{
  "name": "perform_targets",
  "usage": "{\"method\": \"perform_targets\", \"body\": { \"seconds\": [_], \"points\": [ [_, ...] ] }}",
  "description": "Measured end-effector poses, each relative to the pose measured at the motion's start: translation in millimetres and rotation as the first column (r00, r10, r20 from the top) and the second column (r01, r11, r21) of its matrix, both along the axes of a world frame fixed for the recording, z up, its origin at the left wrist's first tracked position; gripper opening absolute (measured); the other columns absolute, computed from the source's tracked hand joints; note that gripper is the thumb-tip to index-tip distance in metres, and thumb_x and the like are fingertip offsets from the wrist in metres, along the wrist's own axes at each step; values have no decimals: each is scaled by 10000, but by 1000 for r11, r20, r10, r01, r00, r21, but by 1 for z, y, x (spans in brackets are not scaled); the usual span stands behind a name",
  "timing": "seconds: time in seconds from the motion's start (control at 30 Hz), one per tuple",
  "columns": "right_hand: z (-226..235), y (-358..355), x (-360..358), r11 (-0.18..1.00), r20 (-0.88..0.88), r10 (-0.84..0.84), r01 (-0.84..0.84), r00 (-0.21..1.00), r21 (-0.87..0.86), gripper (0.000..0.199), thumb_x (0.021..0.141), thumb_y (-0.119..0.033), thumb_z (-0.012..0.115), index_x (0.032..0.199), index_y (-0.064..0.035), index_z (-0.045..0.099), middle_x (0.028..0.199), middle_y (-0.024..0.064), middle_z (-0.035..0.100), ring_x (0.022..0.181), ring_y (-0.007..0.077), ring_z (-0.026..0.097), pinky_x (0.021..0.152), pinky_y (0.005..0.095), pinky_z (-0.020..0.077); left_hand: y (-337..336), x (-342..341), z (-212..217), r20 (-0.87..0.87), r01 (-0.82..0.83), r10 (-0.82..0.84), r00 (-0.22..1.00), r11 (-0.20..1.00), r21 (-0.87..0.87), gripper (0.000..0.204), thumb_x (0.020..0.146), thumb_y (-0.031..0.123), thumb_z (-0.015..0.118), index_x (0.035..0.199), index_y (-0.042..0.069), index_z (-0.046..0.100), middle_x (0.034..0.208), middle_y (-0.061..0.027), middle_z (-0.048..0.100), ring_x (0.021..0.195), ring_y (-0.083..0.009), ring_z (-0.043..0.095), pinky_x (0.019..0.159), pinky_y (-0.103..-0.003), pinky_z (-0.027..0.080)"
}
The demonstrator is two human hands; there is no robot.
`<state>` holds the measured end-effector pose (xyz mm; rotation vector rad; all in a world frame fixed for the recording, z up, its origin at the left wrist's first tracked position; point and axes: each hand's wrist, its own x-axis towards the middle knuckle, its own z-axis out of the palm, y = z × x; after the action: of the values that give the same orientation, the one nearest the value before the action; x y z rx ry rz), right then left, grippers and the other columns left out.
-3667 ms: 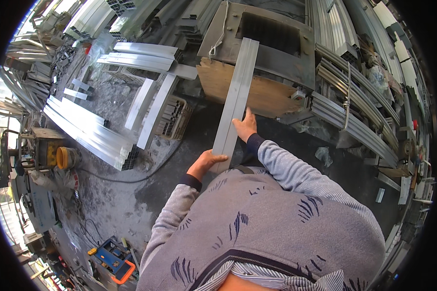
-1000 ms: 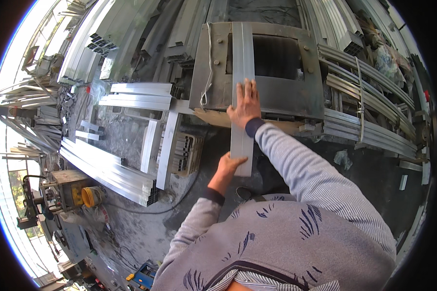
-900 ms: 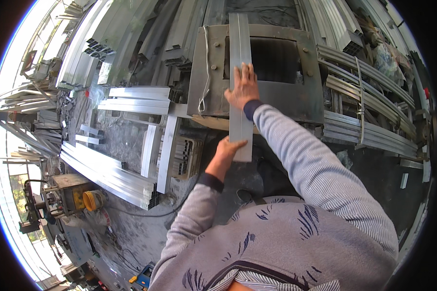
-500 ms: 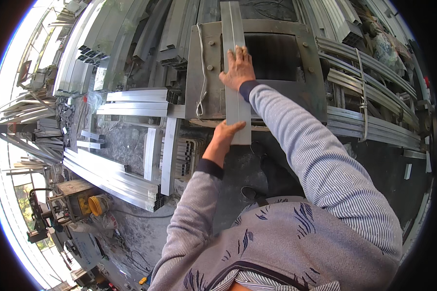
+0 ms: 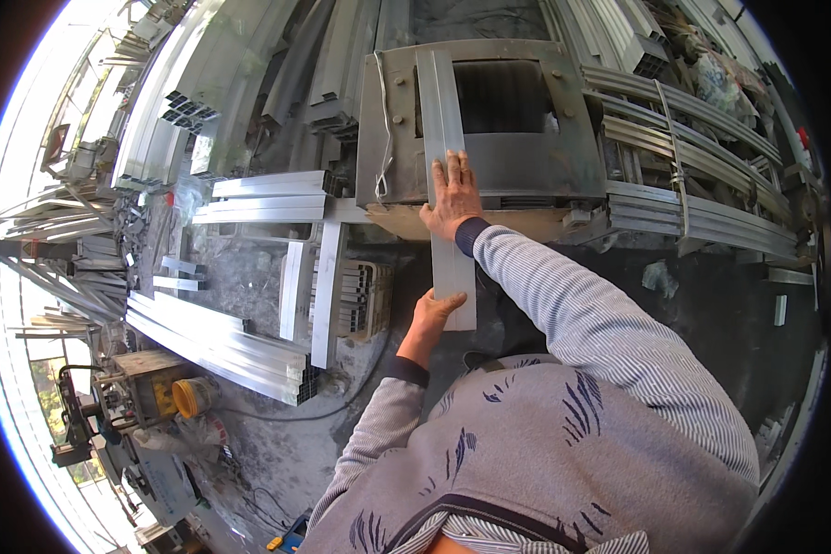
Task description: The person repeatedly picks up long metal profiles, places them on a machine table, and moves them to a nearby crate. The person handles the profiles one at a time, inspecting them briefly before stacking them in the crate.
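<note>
A long, flat grey aluminium profile [image 5: 440, 102] with a lengthwise groove lies across the left part of a metal machine [image 5: 519, 162]. Its near end juts out over the machine's front edge towards my body. My left hand [image 5: 427, 323] grips the profile's left edge close to that near end, thumb on top; the fingers below are hidden. Farther up, my right hand [image 5: 452, 198] lies flat on the profile with its fingers stretched forward. Beside the profile, the machine's top has a dark rectangular opening [image 5: 503, 97].
Shiny metal bars [image 5: 222, 346] lie stacked on the left, near a crate [image 5: 365, 300] of short pieces. A yellow bucket [image 5: 192, 397] stands at lower left. Bundled long profiles [image 5: 702, 217] fill the right side. A white cord [image 5: 385, 129] hangs on the machine.
Both hands and the profile have come back towards my body. The profile's far end now rests on the machine, and more of its near end overhangs the front edge.
</note>
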<state>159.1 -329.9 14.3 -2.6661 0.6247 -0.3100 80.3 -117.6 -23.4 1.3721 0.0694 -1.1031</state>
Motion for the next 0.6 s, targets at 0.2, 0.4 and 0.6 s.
{"method": "perform_targets", "body": {
  "seconds": [0.2, 0.4, 0.6],
  "points": [
    [-2, 34, -41, 993, -32, -16, 20, 999, 119, 927, 855, -358, 715, 1631, -16, 340, 1715, 261, 194, 1626, 447, 113, 1286, 507, 293, 34, -34, 4, 71, 59, -66, 995, 993, 104, 503, 894, 262, 874, 1262, -16, 674, 1129, -79, 738, 980, -173, 699, 869, -346, 572],
    [-10, 61, -72, 997, -72, -38, 42, 997, 64, 933, 859, -370, 707, 1634, -18, 326, 1723, 245, 161, 1628, 457, 74, 1247, 491, 373, 63, -61, -11, 74, 69, -80, 994, 988, 140, 550, 852, 288, 908, 1259, -7, 685, 1141, -86, 752, 1000, -190, 713, 905, -356, 571],
    [-18, 84, -92, 999, -49, -25, 27, 998, 33, 933, 846, -342, 710, 1626, -1, 327, 1715, 253, 156, 1619, 478, 71, 1280, 501, 323, 85, -84, -22, 72, 39, -50, 996, 987, 154, 536, 859, 258, 902, 1261, -23, 687, 1152, -93, 752, 1028, -184, 705, 929, -349, 561]
  ]
}}
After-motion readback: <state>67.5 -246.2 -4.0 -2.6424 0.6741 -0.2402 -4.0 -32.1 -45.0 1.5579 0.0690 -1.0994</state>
